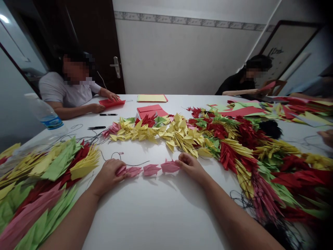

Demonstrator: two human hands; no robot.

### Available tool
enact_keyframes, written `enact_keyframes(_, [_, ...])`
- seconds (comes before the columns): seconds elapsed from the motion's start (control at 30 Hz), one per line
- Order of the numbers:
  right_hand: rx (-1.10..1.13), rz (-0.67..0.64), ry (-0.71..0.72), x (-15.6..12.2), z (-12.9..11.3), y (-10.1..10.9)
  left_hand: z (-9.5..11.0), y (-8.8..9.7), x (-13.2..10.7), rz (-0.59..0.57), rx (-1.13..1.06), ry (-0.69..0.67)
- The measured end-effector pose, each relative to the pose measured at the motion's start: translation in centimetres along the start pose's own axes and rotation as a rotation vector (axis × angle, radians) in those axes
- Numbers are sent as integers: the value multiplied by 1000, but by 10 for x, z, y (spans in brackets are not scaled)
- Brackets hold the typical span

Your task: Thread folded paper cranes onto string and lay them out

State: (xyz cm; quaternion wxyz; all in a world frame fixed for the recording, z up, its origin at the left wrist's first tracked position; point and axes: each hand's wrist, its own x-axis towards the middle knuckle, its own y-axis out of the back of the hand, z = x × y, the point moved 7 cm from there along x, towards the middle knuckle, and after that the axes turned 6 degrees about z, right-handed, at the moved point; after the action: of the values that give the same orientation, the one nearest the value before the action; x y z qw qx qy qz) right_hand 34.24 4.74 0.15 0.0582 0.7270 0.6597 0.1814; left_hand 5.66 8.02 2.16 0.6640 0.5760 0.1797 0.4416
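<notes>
Looking down at our white table (145,215), we have a dark door (104,45) at upper left and heaps of folded paper cranes (179,135) across the middle. At lower centre lies a row of pink paper cranes (151,169) below black thread (135,162). Our left hand (109,175) and right hand (191,166) curl narrowly, gripping opposite ends.

On the tabletop (145,211), a short row of folded paper cranes (151,169) lies between the left hand (109,175) and the right hand (191,166), touching both. A heap of threaded paper cranes (44,184) lies leftward, another heap of threaded paper cranes (262,173) rightward, and a loose pile of folded paper cranes (166,133) behind the row.
</notes>
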Motion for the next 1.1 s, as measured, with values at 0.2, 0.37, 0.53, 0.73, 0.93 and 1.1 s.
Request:
enact_keyframes(0.2, [-224, -77, 150, -6, -17, -1, -5, 1, 0, 25, 26, 45])
enact_keyframes(0.37, [-327, -72, 239, -8, -25, -5, -7, 0, 0, 35, 11, 73])
enact_keyframes(0.53, [-346, -78, 240, -6, -24, -6, -10, -2, 1, 32, -8, 98])
enact_keyframes(0.73, [-307, -94, 249, -6, -26, -2, -12, 4, -2, 68, -22, 89])
enact_keyframes(0.93, [-306, -144, 133, -6, -16, -6, 51, 16, 3, 314, 63, -144])
enact_keyframes(1.1, [-245, -165, 61, -6, -10, -7, 130, -36, 30, 142, 121, -344])
